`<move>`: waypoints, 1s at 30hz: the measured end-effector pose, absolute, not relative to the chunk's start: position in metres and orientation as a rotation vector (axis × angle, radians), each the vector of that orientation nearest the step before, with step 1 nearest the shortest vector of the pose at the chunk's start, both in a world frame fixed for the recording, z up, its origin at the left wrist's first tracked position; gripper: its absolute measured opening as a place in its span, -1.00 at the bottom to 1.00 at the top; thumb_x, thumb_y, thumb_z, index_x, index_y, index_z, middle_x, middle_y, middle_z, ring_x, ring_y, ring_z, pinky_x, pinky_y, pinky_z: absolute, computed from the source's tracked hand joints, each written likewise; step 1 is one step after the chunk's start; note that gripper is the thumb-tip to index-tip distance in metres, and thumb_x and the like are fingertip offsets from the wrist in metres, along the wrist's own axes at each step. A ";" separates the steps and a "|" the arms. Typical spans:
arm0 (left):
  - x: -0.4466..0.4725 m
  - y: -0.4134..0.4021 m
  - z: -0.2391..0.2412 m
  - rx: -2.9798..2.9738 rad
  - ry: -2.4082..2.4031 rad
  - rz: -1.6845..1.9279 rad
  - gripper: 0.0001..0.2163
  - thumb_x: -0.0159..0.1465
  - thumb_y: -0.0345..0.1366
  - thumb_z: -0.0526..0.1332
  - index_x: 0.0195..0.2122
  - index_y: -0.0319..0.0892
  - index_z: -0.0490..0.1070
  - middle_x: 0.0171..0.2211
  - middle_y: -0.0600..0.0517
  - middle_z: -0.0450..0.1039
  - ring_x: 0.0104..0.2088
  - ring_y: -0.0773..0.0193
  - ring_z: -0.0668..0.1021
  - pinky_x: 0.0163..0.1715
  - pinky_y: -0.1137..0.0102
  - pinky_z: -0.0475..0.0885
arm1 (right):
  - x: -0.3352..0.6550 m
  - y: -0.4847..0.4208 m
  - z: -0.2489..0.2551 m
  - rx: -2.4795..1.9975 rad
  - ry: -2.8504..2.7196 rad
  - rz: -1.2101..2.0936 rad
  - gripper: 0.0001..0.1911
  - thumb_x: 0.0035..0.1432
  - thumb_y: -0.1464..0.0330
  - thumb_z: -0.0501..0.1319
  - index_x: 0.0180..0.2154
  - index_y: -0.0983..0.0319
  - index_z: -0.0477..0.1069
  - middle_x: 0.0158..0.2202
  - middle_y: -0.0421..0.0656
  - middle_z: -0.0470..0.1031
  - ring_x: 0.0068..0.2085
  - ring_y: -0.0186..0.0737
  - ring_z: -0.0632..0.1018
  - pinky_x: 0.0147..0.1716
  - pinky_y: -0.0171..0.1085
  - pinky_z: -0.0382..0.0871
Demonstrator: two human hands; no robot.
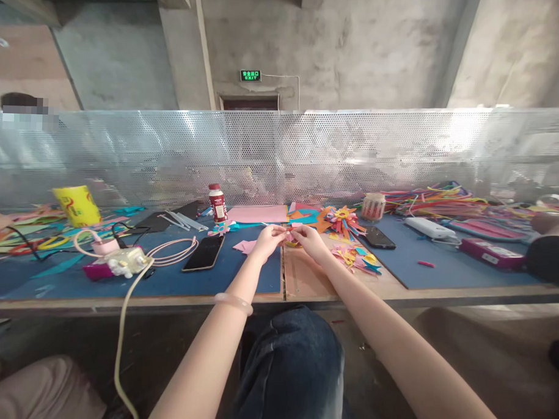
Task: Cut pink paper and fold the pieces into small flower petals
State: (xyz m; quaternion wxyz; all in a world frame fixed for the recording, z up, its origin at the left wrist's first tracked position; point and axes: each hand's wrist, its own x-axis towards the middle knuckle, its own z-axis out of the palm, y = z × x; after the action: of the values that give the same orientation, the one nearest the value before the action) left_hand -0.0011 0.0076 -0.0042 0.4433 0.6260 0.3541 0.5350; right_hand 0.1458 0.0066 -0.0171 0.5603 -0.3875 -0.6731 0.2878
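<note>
Both my hands meet over the seam between the blue mat and the bare wooden board. My left hand (270, 238) is closed in a pinch, with a thin pale tip showing just above its fingers. My right hand (308, 240) pinches from the other side. A small reddish piece shows between the fingertips, too small to make out. Pink folded paper (245, 247) lies left of my left hand. Close to my right hand are a multicoloured paper flower (342, 220) and a pile of pink, yellow and blue paper scraps (356, 259).
A dark phone (203, 253) and a power strip with cables (126, 261) lie left. Behind stand a red bottle (218, 204), pink sheet (257, 213) and clear jar (374, 206). Another phone (379, 237) and power bank (491, 253) lie right. Other people's arms reach in at both sides.
</note>
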 end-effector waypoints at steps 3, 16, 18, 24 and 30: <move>-0.001 0.009 -0.006 1.518 0.834 1.339 -0.76 -0.01 -0.26 0.29 -0.36 -0.25 0.35 -0.42 -0.02 0.45 -0.38 0.28 0.50 -0.32 0.31 0.43 | 0.146 0.007 -0.017 -0.936 -1.575 0.661 -0.77 0.02 0.23 0.10 -0.43 0.27 0.36 -0.50 -0.18 0.44 -0.43 -0.28 0.46 -0.39 -0.28 0.35; -0.002 0.008 -0.005 1.532 0.768 1.305 -0.79 0.00 -0.25 0.29 -0.40 -0.26 0.37 -0.43 0.01 0.45 -0.40 0.31 0.50 -0.29 0.29 0.43 | 0.144 0.004 -0.015 -0.944 -1.609 0.739 -0.73 0.01 0.19 0.10 -0.40 0.28 0.36 -0.43 -0.15 0.44 -0.39 -0.27 0.45 -0.45 -0.33 0.34; -0.002 0.007 -0.005 1.539 0.765 1.309 -0.79 0.00 -0.24 0.29 -0.40 -0.26 0.37 -0.43 0.01 0.45 -0.40 0.30 0.50 -0.29 0.29 0.43 | 0.144 0.004 -0.015 -0.935 -1.604 0.749 -0.73 0.01 0.19 0.11 -0.40 0.28 0.36 -0.43 -0.15 0.43 -0.40 -0.28 0.45 -0.46 -0.33 0.34; -0.002 0.009 -0.005 1.511 0.757 1.325 -0.78 0.06 -0.21 0.24 -0.34 -0.24 0.37 -0.36 -0.03 0.45 -0.35 0.28 0.50 -0.30 0.30 0.43 | 0.145 0.005 -0.015 -0.914 -1.593 0.709 -0.73 0.01 0.18 0.10 -0.41 0.27 0.35 -0.47 -0.17 0.43 -0.42 -0.29 0.45 -0.44 -0.32 0.33; -0.002 0.005 -0.004 1.514 0.732 1.256 -0.76 0.05 -0.20 0.25 -0.31 -0.24 0.37 -0.34 -0.04 0.46 -0.33 0.28 0.51 -0.29 0.32 0.43 | 0.148 0.007 -0.017 -0.902 -1.612 0.649 -0.74 0.03 0.20 0.09 -0.44 0.27 0.36 -0.49 -0.16 0.44 -0.43 -0.28 0.44 -0.43 -0.32 0.32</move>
State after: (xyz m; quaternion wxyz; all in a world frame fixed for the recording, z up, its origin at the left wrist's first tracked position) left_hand -0.0019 0.0049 -0.0042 0.4979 0.6256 0.3025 0.5189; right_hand 0.1480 0.0070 -0.0172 0.5578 -0.3825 -0.6833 0.2751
